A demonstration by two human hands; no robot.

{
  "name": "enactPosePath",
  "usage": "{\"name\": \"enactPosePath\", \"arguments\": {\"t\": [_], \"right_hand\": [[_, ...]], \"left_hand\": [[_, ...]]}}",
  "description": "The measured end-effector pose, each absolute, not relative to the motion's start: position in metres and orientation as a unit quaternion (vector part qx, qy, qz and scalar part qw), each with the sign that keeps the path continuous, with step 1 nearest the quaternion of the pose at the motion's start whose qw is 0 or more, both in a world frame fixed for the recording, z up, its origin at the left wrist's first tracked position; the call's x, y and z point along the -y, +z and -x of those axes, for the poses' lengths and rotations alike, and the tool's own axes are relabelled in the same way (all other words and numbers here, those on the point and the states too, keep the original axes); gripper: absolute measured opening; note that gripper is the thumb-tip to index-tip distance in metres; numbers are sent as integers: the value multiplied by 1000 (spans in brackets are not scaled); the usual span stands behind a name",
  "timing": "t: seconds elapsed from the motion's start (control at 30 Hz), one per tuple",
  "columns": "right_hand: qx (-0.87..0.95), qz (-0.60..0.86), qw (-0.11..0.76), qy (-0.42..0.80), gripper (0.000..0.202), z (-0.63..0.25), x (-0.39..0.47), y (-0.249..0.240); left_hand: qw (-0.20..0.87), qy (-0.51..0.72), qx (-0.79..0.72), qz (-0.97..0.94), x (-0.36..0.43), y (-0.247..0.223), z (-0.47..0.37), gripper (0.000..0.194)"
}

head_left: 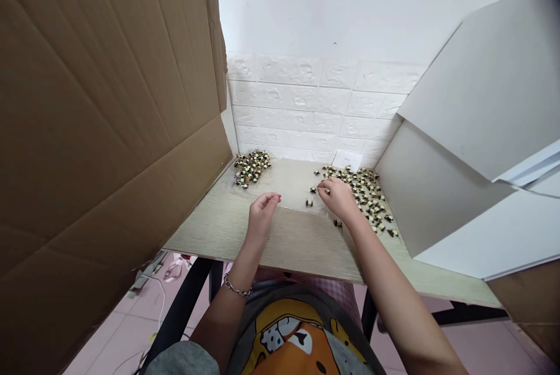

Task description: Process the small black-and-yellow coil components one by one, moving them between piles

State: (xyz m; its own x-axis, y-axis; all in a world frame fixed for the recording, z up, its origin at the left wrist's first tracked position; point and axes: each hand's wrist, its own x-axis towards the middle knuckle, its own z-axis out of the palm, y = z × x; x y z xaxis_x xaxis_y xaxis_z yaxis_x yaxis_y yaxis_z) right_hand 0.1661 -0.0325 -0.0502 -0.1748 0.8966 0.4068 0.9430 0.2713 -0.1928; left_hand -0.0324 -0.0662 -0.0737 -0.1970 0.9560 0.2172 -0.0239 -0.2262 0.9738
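Many small black-and-cream parts with thin wires (pixel 371 203) are spread over the right side of the table. A smaller heap of like parts (pixel 252 168) lies at the back left, partly on clear plastic. My right hand (pixel 336 195) is at the left edge of the right-hand spread, fingers bent down by a part there. My left hand (pixel 263 211) is above the middle of the table, thumb and fingertips pinched together; what they hold, if anything, is too small to name. Between my hands lies a single part (pixel 309 203).
A tall cardboard sheet (pixel 131 101) walls off the left side. White panels (pixel 450 206) stand on the right. A white brick-patterned wall (pixel 306 98) is behind the wooden table (pixel 306 246). A small white card (pixel 347 159) is at the back.
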Motion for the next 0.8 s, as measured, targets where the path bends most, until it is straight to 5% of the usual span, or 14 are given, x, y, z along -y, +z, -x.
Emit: {"name": "enactPosePath", "arguments": {"t": [0.27,0.53,0.8], "right_hand": [[767,587,260,-16,23,-163,32,-54],[758,584,291,6,23,-166,29,-55],[757,577,305,18,23,-166,30,-53]], "left_hand": [[326,540,-495,-597,62,-59,38,23],[73,426,-595,-678,-10,12,81,29],[-43,206,-614,-760,-78,-4,106,25]]}}
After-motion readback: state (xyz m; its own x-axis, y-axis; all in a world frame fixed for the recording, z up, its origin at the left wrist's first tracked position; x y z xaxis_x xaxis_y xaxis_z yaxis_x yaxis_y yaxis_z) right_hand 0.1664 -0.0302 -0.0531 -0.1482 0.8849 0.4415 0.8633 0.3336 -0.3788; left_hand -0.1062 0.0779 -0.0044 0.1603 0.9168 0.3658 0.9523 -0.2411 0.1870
